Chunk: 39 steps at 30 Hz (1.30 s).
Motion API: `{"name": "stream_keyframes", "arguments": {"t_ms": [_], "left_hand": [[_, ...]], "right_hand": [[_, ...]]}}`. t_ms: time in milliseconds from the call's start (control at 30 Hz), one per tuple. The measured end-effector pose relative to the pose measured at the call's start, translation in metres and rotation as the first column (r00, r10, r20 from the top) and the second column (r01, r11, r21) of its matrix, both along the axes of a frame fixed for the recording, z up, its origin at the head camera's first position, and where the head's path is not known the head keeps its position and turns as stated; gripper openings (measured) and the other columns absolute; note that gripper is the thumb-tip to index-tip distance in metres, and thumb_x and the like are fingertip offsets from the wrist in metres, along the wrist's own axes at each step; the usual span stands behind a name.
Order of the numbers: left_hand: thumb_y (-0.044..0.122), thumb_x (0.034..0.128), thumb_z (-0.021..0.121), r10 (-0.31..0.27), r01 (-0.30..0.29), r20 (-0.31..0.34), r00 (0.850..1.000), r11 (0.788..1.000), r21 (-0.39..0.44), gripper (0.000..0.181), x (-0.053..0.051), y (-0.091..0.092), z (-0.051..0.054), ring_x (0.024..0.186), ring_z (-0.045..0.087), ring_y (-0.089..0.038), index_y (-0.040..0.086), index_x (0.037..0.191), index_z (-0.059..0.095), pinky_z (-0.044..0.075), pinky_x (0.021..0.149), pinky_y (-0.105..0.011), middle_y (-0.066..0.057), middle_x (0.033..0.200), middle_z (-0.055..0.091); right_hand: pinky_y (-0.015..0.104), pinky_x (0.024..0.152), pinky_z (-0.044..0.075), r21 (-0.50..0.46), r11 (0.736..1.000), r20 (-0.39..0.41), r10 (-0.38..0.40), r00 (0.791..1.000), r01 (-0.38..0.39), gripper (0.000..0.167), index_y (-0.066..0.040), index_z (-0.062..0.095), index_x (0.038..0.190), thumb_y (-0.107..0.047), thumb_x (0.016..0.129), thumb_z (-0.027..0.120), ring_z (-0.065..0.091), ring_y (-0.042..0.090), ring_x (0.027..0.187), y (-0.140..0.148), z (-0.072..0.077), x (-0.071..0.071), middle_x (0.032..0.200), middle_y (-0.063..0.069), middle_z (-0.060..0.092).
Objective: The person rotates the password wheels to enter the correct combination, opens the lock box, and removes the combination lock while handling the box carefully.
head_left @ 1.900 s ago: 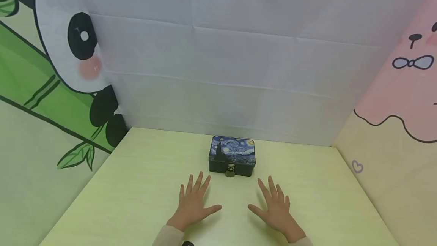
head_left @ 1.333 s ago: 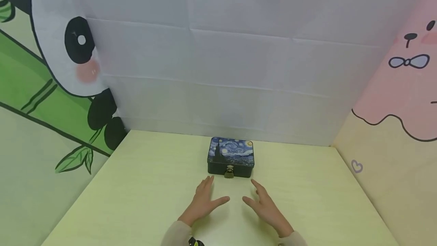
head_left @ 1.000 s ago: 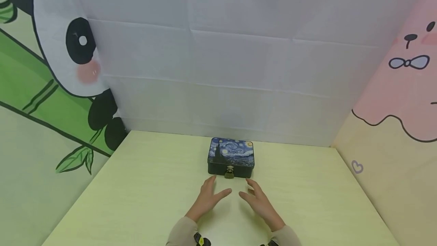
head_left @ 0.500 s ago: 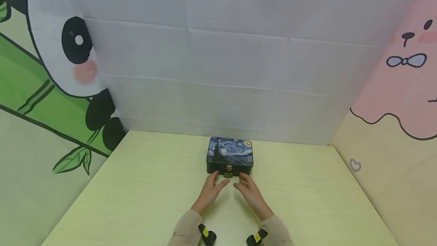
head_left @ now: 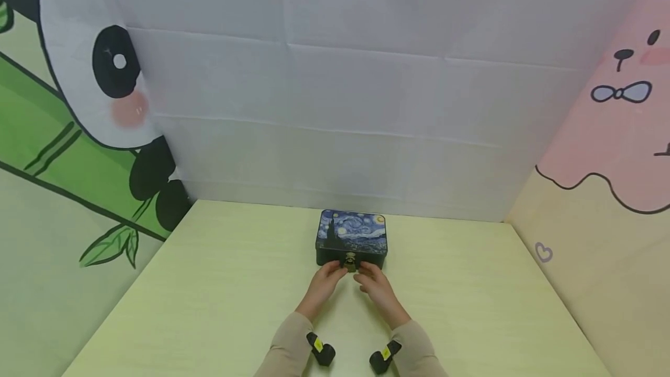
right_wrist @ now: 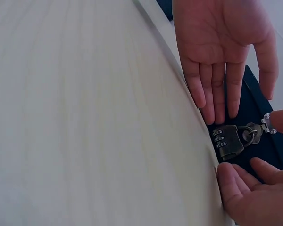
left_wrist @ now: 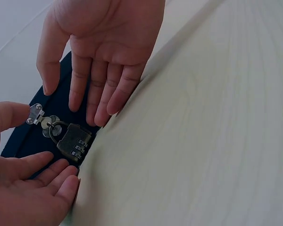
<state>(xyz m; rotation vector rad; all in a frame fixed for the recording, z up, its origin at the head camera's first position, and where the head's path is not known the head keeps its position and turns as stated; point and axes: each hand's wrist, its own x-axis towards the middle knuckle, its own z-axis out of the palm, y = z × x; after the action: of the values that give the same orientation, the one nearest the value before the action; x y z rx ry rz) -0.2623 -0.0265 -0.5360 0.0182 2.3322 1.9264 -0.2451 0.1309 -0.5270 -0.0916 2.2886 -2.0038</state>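
Left hand (head_left: 320,287), just left of the padlock (left_wrist: 74,142): I see its fingers relaxed, only slightly bent, the thumb standing apart, nothing held; in the left wrist view the thumb tip meets the hasp (left_wrist: 36,114) in outline, and I cannot tell whether it touches. Centre: the dark box (head_left: 352,234), a swirling night sky on its closed top, stands near the far edge of the table (head_left: 235,307), with the padlock hanging at its front. I judge the box to be thin metal, stiff, fairly light if little is inside, its smooth sides rather slippery; I would hold it by both ends. The padlock I expect to be dense, hard and liable to swing on its shackle, so I would pinch the body by its side edges and leave the dials (left_wrist: 79,148) free. Right hand (head_left: 378,291), just right of the padlock: fingers loosely extended, thumb apart, likewise holding nothing. Hard to make out: whether either hand's fingertips touch the box front; the box's back and contents, hidden from me; the dial digits, too small to read. Each wrist view also cuts off part of both hands.
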Motion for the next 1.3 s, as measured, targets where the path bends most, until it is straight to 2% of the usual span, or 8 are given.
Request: {"name": "stream_keyframes", "arguments": {"t_ms": [367, 600, 700, 867, 967, 1100, 1200, 1300], "left_hand": [[0.023, 0.1004, 0.057, -0.011, 0.011, 0.017, 1.0, 1.0, -0.006, 0.055, -0.003, 0.004, -0.003, 0.13, 0.046, -0.046, -0.014, 0.139, 0.046, 0.042, 0.105, -0.055, -0.031, 0.14, 0.049], [0.015, 0.1013, 0.051, -0.015, 0.015, -0.013, 1.0, 1.0, -0.021, 0.047, -0.005, 0.003, -0.006, 0.126, 0.049, -0.046, -0.019, 0.134, 0.048, 0.041, 0.106, -0.055, -0.033, 0.137, 0.05], [0.012, 0.1007, 0.05, -0.016, 0.016, -0.014, 1.0, 1.0, -0.012, 0.045, -0.006, 0.003, -0.006, 0.125, 0.05, -0.046, -0.019, 0.133, 0.049, 0.04, 0.106, -0.054, -0.033, 0.137, 0.051], [0.007, 0.0989, 0.05, -0.03, 0.029, -0.054, 0.998, 0.999, -0.024, 0.042, -0.005, 0.004, -0.004, 0.125, 0.05, -0.047, -0.022, 0.13, 0.05, 0.04, 0.106, -0.054, -0.035, 0.134, 0.052], [0.004, 0.098, 0.05, -0.035, 0.033, -0.079, 0.996, 0.999, -0.032, 0.04, -0.005, 0.004, -0.003, 0.127, 0.047, -0.048, -0.022, 0.128, 0.052, 0.04, 0.106, -0.055, -0.035, 0.133, 0.053], [0.004, 0.0975, 0.051, -0.04, 0.036, -0.1, 0.994, 0.998, -0.043, 0.039, -0.005, 0.004, -0.003, 0.127, 0.047, -0.049, -0.022, 0.126, 0.053, 0.039, 0.106, -0.056, -0.035, 0.131, 0.054], [0.004, 0.0977, 0.051, -0.048, 0.044, -0.105, 0.993, 0.998, -0.044, 0.038, -0.005, 0.004, -0.003, 0.126, 0.047, -0.049, -0.022, 0.126, 0.054, 0.04, 0.106, -0.056, -0.035, 0.131, 0.055], [0.004, 0.0974, 0.052, -0.051, 0.046, -0.114, 0.992, 0.998, -0.05, 0.037, -0.004, 0.004, -0.003, 0.125, 0.049, -0.048, -0.02, 0.125, 0.056, 0.041, 0.105, -0.056, -0.034, 0.129, 0.056]], "right_hand": [[0.052, 0.094, 0.051, -0.013, 1.0, 0.017, -0.005, 1.0, 0.005, 0.051, 0.022, 0.037, 0.138, -0.01, 0.101, 0.051, 0.047, 0.047, 0.126, -0.002, -0.005, -0.008, 0.14, 0.039, 0.043], [0.048, 0.093, 0.052, -0.003, 1.0, 0.012, -0.013, 1.0, 0.013, 0.048, 0.024, 0.041, 0.135, -0.009, 0.101, 0.05, 0.049, 0.048, 0.124, -0.001, -0.005, -0.009, 0.138, 0.038, 0.046], [0.047, 0.093, 0.053, -0.02, 1.0, 0.007, -0.02, 1.0, 0.02, 0.048, 0.024, 0.043, 0.134, -0.008, 0.1, 0.051, 0.049, 0.048, 0.124, 0.0, -0.005, -0.008, 0.137, 0.039, 0.047], [0.046, 0.093, 0.054, -0.035, 0.999, -0.002, -0.018, 1.0, 0.018, 0.047, 0.025, 0.045, 0.131, -0.007, 0.098, 0.052, 0.053, 0.046, 0.121, 0.001, -0.005, -0.008, 0.137, 0.039, 0.047], [0.048, 0.093, 0.053, -0.051, 0.999, 0.001, -0.014, 1.0, 0.014, 0.045, 0.028, 0.045, 0.129, -0.003, 0.097, 0.051, 0.055, 0.047, 0.117, 0.0, 0.008, -0.001, 0.135, 0.04, 0.047], [0.045, 0.092, 0.054, -0.068, 0.998, 0.006, -0.009, 1.0, 0.01, 0.044, 0.028, 0.045, 0.128, -0.001, 0.096, 0.05, 0.061, 0.042, 0.11, 0.001, 0.008, -0.001, 0.131, 0.04, 0.05], [0.037, 0.088, 0.056, -0.084, 0.996, 0.013, -0.006, 1.0, 0.007, 0.045, 0.027, 0.045, 0.13, -0.003, 0.096, 0.051, 0.065, 0.033, 0.103, 0.004, -0.006, -0.008, 0.129, 0.038, 0.054], [0.032, 0.084, 0.057, -0.114, 0.993, 0.023, -0.003, 1.0, 0.006, 0.044, 0.026, 0.046, 0.13, -0.002, 0.096, 0.051, 0.067, 0.025, 0.097, 0.004, -0.007, -0.009, 0.125, 0.037, 0.057]]}}
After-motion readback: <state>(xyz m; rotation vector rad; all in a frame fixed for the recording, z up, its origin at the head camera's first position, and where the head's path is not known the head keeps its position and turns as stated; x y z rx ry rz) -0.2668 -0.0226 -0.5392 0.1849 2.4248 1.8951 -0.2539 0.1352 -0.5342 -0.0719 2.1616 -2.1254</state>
